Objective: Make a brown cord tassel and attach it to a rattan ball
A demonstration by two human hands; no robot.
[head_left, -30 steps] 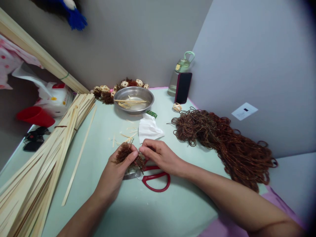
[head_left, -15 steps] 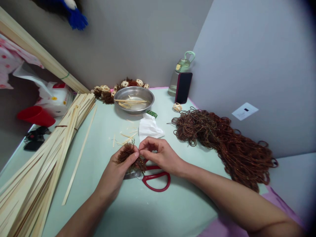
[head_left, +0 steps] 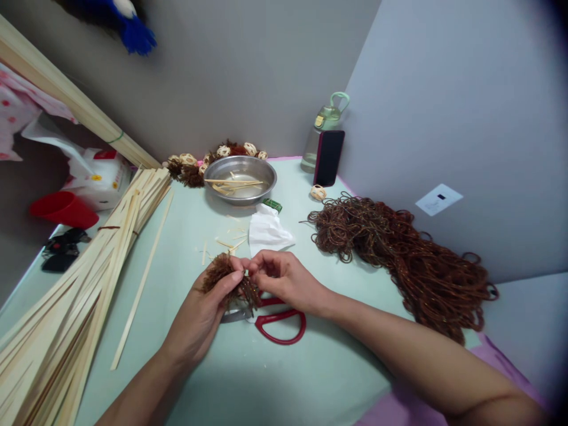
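Where the pale green table (head_left: pixel 275 378) meets the left edge, a broad bundle of bamboo strips (head_left: pixel 75 296) fans across it, and a big heap of brown cord (head_left: pixel 408 260) sprawls along the right wall. Behind sits a steel bowl (head_left: pixel 241 177) with splints inside. Nearer, red-handled scissors (head_left: pixel 279 322) lie flat under the 2 hands. Gripped in the left hand (head_left: pixel 199 310), above the scissors, is a small brown fuzzy tuft (head_left: pixel 222 275); the right hand (head_left: pixel 284 281) pinches its edge with curled fingertips.
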